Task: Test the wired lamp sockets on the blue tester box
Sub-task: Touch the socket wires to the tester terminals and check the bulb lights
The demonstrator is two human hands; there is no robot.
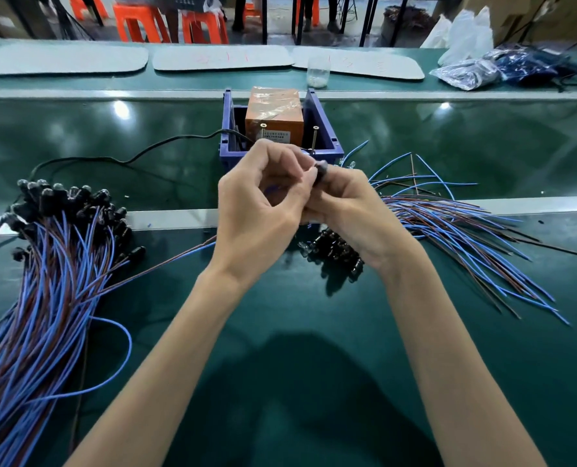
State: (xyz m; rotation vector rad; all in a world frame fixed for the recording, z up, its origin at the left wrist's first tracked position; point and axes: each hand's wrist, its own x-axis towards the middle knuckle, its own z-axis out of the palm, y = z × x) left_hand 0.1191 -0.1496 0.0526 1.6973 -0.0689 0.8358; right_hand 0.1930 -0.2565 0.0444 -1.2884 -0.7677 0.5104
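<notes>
Lamp socket (320, 170): black, pinched in a closed grip between the curled fingertips of the left hand (257, 210) and the right hand (351, 214)
Blue tester box (326, 136): stood just behind the grip, an orange block (275, 119) held inside
Bundled wired sockets (65, 224): laid well left of the grip on the green surface (297, 332)
Further sockets (337, 254): heaped just beneath the grip, their wires (465, 227) fanned out to its right
</notes>
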